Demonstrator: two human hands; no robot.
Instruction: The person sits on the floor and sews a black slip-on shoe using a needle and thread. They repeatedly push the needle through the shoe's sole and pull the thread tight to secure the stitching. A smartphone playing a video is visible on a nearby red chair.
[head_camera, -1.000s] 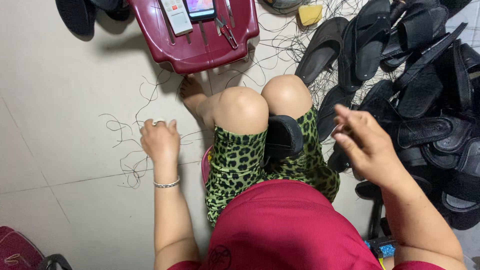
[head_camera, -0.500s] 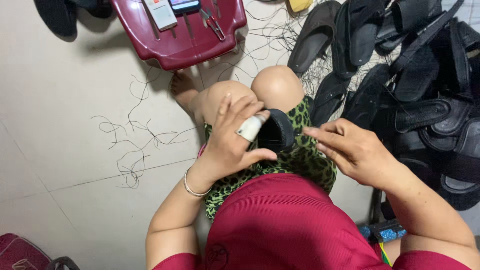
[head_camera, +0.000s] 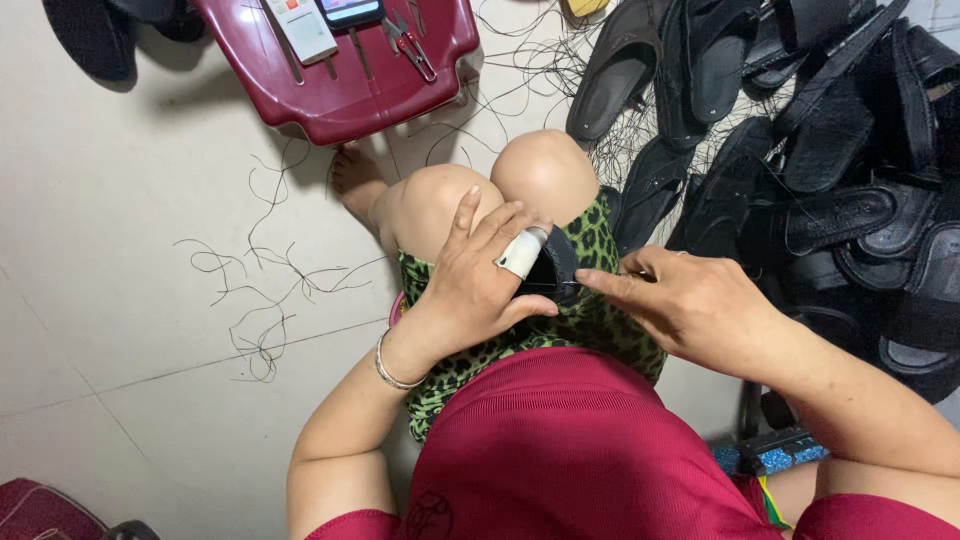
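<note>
Dark red knit top, short sleeves, small round dark emblem low on the front. Green leopard-print shorts (head_camera: 580, 320), black spots. Left hand (head_camera: 470, 285): thin silver bangle (head_camera: 392, 368) at the wrist, white tape wrap (head_camera: 522, 253) round one finger. Right hand (head_camera: 690, 305): no band visible on the wrist. Knees and one foot (head_camera: 355, 180) bare, no shoe.

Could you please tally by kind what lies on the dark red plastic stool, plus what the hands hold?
White rectangular plastic box: 1
Dark flat phone: 1
Small metal snips: 1
Black rubber sandal piece, in left hand: 1
Total: 4
</note>
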